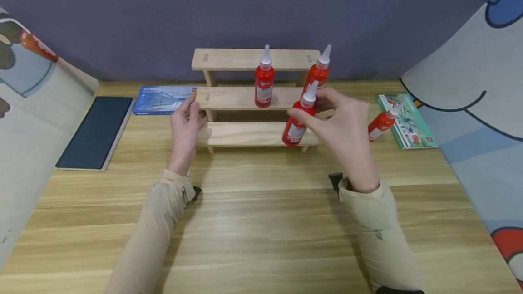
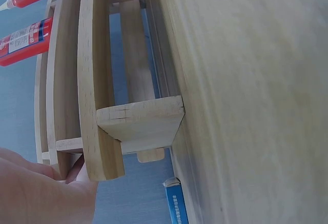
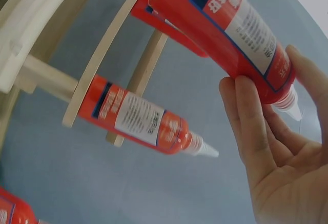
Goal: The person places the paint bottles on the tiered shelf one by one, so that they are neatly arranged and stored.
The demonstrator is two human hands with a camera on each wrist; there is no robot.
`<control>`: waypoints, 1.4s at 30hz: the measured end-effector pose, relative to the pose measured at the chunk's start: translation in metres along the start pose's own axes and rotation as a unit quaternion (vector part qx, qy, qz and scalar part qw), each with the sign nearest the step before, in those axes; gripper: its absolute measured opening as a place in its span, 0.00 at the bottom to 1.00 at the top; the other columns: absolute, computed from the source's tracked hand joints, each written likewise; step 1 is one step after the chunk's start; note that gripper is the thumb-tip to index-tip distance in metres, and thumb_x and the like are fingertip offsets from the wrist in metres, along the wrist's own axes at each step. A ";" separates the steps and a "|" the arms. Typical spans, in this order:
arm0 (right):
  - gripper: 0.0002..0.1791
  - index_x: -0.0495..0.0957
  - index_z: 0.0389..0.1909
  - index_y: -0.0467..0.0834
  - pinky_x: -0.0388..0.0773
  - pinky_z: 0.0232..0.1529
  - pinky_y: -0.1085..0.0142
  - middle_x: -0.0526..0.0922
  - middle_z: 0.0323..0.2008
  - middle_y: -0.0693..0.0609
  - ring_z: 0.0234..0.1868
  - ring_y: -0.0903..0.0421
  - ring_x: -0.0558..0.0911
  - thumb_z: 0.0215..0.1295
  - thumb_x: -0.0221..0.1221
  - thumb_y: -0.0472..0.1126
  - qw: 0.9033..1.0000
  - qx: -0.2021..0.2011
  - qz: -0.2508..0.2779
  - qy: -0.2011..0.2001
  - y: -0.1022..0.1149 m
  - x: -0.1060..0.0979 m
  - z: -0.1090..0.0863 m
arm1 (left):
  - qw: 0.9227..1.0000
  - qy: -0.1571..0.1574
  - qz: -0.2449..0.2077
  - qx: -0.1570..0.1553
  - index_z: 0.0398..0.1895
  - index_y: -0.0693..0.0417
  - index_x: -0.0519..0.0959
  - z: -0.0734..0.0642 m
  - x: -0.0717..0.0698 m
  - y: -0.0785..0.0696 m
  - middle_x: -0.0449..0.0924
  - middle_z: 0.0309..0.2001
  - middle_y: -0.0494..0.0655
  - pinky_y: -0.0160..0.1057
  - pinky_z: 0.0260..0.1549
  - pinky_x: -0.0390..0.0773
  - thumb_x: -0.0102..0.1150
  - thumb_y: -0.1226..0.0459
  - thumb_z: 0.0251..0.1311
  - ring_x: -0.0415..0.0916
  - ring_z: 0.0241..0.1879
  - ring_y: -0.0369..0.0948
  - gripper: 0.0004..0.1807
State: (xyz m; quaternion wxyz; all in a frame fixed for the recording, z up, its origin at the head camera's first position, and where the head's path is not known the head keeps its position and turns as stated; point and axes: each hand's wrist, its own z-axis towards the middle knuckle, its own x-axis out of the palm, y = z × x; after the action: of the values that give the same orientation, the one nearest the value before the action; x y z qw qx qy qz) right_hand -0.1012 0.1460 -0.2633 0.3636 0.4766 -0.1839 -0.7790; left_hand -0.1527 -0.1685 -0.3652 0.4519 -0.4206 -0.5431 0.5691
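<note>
A small three-tier wooden shelf (image 1: pixel 241 98) stands on the table against the back wall. My left hand (image 1: pixel 187 124) grips its left end at the middle tier, as the left wrist view also shows. With thumb and fingers, my right hand (image 1: pixel 345 126) holds a red squeeze bottle (image 1: pixel 297 126) with a white pointed nozzle, slightly tilted, in front of the lowest tier. Two like bottles stand on the middle tier: one near its centre (image 1: pixel 263 83), the other at its right end (image 3: pixel 136 115), partly hidden in the head view behind the held bottle.
Right of the shelf, another red bottle (image 1: pixel 382 124) stands on the table beside a green illustrated book (image 1: pixel 408 121). A blue box (image 1: pixel 161 100) lies left of the shelf, and a dark notebook (image 1: pixel 96 133) lies farther left. Printed fabric walls border both sides.
</note>
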 end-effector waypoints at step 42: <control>0.22 0.87 0.43 0.34 0.89 0.34 0.65 0.92 0.37 0.45 0.31 0.54 0.89 0.59 0.82 0.46 0.993 -0.097 0.062 0.000 0.031 0.085 0.028 | 1.000 0.003 0.005 0.010 0.83 0.61 0.62 0.001 -0.001 0.002 0.69 0.75 0.65 0.40 0.63 0.82 0.42 0.64 0.87 0.78 0.66 0.55 0.26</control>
State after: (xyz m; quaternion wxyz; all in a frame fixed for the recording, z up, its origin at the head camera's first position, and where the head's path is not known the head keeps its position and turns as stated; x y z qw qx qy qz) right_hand -0.1377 0.0607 -0.2823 0.4552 0.4272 -0.1367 -0.7692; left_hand -0.1537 -0.1700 -0.3676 0.4545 -0.4204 -0.5343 0.5755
